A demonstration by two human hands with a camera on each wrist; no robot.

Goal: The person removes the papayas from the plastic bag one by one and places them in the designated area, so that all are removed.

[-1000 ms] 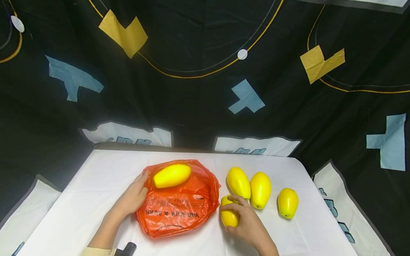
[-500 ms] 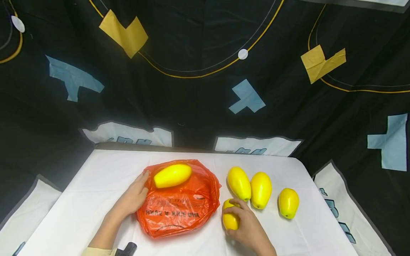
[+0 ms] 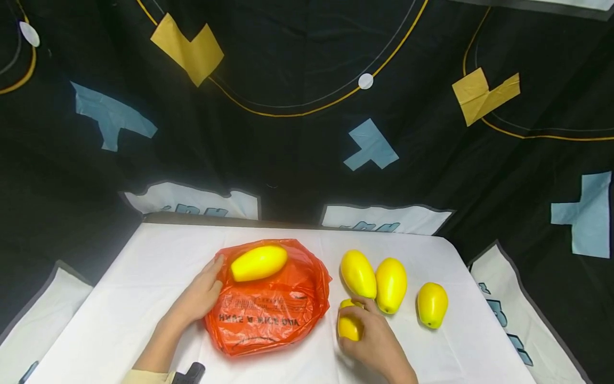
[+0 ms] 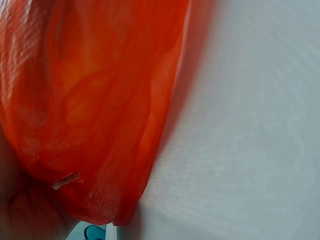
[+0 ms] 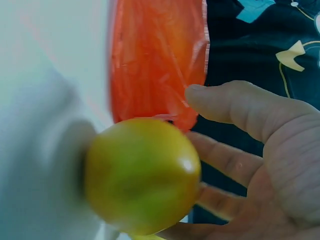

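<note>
My left hand (image 3: 199,293) holds the left edge of a red plastic bag (image 3: 268,336), which lies on the white table. In the left wrist view the bag film (image 4: 115,95) covers the fingertips, and part of the hand (image 4: 35,210) shows at lower left. A yellow mango-like fruit (image 3: 259,263) lies on the far part of the bag. Right of the bag, my right hand (image 3: 376,336) curls its fingers around another mango-like fruit (image 3: 349,324), low at the table. That fruit's rounded end (image 5: 142,175) fills the middle of the right wrist view.
Two yellow fruits (image 3: 357,273) (image 3: 390,285) lie side by side just beyond my right hand. A single one (image 3: 432,305) lies farther right. The white table (image 3: 460,352) ends at a dark patterned cloth (image 3: 288,160) behind it.
My right hand and the fruit in it have shifted slightly right, away from the bag. The left hand, the bag and the other fruits stay where they were.
</note>
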